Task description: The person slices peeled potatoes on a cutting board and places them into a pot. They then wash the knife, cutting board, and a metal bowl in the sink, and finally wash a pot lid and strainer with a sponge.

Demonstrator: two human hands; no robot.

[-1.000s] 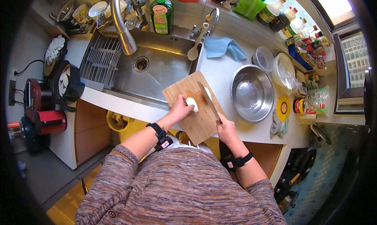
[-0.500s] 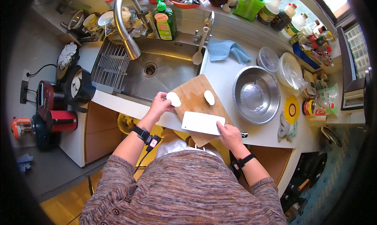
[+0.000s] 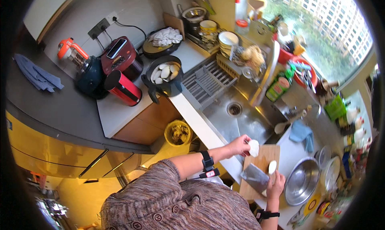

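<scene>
My left hand [image 3: 239, 146] pinches a white, smooth, rounded vegetable piece [image 3: 254, 148] at the sink-side edge of the wooden cutting board [image 3: 268, 154]. My right hand [image 3: 276, 185] is closed on a cleaver, whose broad blade [image 3: 254, 175] is tilted over the near part of the board. A second white oval piece [image 3: 272, 167] lies on the board just beyond my right fingers. The kind of vegetable cannot be told. Most of the cleaver's handle is hidden by my right hand.
Left of the sink [image 3: 245, 119], a black pot [image 3: 164, 88] holds several pale oval pieces. A red kettle [image 3: 123, 88] stands beside it. A steel bowl [image 3: 301, 182] sits right of the board. Below the counter is a yellow bin [image 3: 177, 133] with scraps.
My view has swung left, bringing the pot and bin more fully into sight. My left hand still holds its white piece, and the cleaver blade has tilted in my right hand.
</scene>
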